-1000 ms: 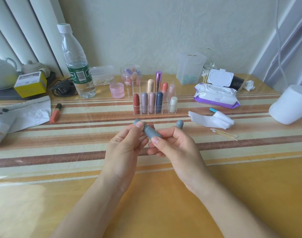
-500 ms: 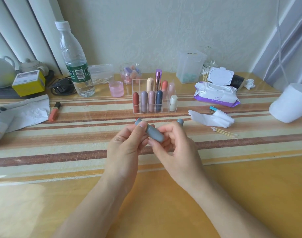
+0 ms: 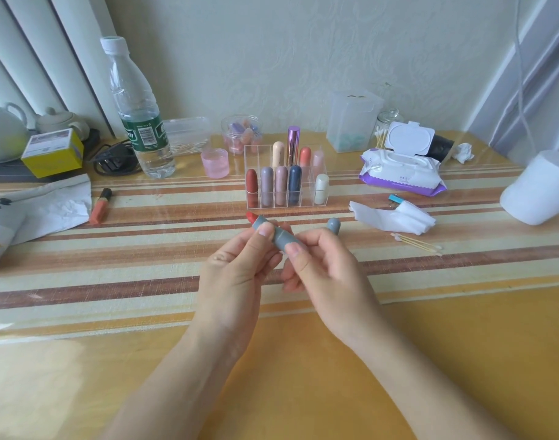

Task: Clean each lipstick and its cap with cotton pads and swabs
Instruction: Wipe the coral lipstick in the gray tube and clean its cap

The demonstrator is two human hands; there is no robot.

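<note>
The lipstick [image 3: 278, 238] sits between both hands, just above the bench [image 3: 144, 249] and in front of the clear organiser [image 3: 286, 188] of other lipsticks. Its long axis runs on a slant, the red bullet pointing up and away to the left and the grey base pointing down towards the right. The left grip [image 3: 236, 274] pinches the upper part of the tube, thumb on top just below the bullet. The right grip [image 3: 325, 274] pinches the base end, thumb pressed on the grey barrel. So each end is held, and the red tip sticks out past the left fingers, free of both hands.

The grey cap [image 3: 333, 225] shows just behind the right fingers; I cannot tell whether they hold it or whether it stands on the bench.

The cotton swabs [image 3: 417, 244] lie on the bench well to the right, with the crumpled white pad [image 3: 395, 217] just beyond them. Both are on the right grip's side, so I judge that hand is the one to let go and fetch them, while the left keeps the tube with its bullet turned outward, open to a wipe
</note>
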